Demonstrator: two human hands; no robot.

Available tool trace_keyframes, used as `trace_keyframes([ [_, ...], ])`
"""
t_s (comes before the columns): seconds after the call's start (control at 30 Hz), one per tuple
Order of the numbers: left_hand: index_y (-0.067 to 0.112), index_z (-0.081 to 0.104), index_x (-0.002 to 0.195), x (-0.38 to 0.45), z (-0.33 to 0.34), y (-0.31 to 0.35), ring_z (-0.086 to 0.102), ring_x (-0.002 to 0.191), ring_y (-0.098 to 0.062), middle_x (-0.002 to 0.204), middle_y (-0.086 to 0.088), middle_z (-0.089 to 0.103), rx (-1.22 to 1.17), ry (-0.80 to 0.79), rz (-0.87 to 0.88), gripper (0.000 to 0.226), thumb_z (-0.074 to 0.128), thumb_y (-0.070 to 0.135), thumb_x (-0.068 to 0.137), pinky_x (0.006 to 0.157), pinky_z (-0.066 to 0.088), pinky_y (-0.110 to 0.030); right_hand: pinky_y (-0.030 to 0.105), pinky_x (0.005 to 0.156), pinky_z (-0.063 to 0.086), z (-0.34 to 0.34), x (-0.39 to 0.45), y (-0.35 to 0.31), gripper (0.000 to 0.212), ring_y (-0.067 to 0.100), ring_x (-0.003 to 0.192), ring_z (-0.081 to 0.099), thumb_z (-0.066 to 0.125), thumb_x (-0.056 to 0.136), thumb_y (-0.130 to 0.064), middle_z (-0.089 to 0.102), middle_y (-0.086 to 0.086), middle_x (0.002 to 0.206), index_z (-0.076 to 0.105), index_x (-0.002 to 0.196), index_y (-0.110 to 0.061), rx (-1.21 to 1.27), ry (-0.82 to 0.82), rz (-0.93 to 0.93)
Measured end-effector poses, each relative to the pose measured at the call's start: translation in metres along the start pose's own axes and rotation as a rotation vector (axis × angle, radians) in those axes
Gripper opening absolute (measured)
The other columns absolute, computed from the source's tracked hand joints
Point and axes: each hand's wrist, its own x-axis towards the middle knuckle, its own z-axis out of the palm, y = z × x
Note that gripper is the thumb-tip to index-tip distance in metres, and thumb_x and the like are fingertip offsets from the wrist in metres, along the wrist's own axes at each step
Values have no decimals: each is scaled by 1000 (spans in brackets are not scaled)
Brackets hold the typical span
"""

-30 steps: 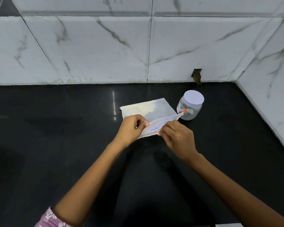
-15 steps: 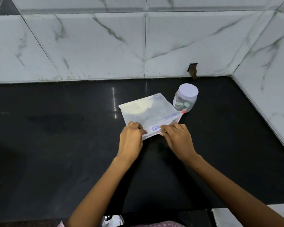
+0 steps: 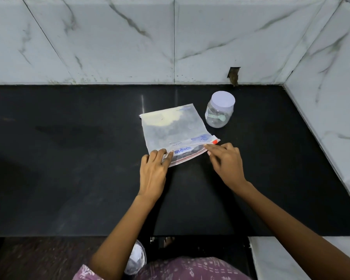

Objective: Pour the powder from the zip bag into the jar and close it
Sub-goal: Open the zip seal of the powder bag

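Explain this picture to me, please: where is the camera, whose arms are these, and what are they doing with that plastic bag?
No machine here: a person wears a camera on the head, looking down at their own arms. On the black counter lies a zip bag with pale powder inside. Beside it, apart, stands a clear jar, its white lid on. The left hand pinches the bag's near left corner; the right hand has its fingertips at the zip strip near the red end tab. Nothing has been poured yet. White marble tiles back the counter.
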Motion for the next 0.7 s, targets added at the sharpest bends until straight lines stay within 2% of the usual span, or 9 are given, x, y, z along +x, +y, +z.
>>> trace_keyframes([
  [0.1,11,69,109,-5,4,1,62,78,-30,99,-11,68,16,-5,7,60,68,-15,55,64,47,-36,30,76,41,5,-9,7,30,19,83,54,60,87,-11,68,2,83,68,114,-23,210,-108,213],
  [0.2,13,71,107,-10,6,7,64,82,-31,102,-12,68,-19,-31,-20,60,68,-16,54,67,48,-35,22,75,44,4,-12,11,24,9,78,56,63,88,-16,61,-2,72,71,110,-22,427,-176,362],
  [0.27,14,73,102,-11,7,12,65,90,-32,105,-14,67,-84,-41,-19,54,70,-15,56,70,48,-36,15,78,48,1,-12,12,19,1,82,64,66,86,-16,72,-4,82,74,103,-19,601,-163,407],
  [0.33,15,73,101,-10,7,19,63,97,-34,109,-15,66,-155,-50,-5,49,70,-12,61,73,48,-38,9,81,49,-3,-11,12,15,-2,89,67,67,85,-15,75,-5,93,75,97,-17,669,-127,433],
  [0.47,16,70,108,4,9,40,57,108,-36,118,-15,62,-285,-48,-31,39,67,-3,74,83,45,-40,3,76,46,-10,-6,20,15,-6,84,65,63,86,-9,73,-5,91,73,95,-16,594,-61,430],
  [0.5,16,69,110,9,10,45,55,111,-36,120,-15,61,-326,-43,-45,37,65,-1,77,86,43,-40,5,77,48,-13,-3,22,17,-3,84,66,62,86,-9,73,-5,91,72,97,-16,559,-48,413],
  [0.6,16,67,112,31,12,56,50,118,-32,127,-13,56,-419,-18,-98,32,63,6,82,92,39,-37,27,80,54,-20,18,27,22,10,91,63,61,87,-13,70,0,99,68,108,-15,386,29,354],
  [0.63,16,67,112,39,14,60,48,120,-31,129,-12,55,-437,-6,-108,31,64,8,82,94,37,-36,30,78,54,-22,29,28,23,13,93,61,61,87,-16,69,2,102,66,110,-14,324,76,340],
  [0.7,16,65,113,56,16,65,46,122,-29,132,-10,53,-480,12,-118,30,64,12,83,95,35,-35,27,75,49,-26,54,29,27,16,101,57,62,87,-21,65,4,109,62,112,-14,230,175,317],
])
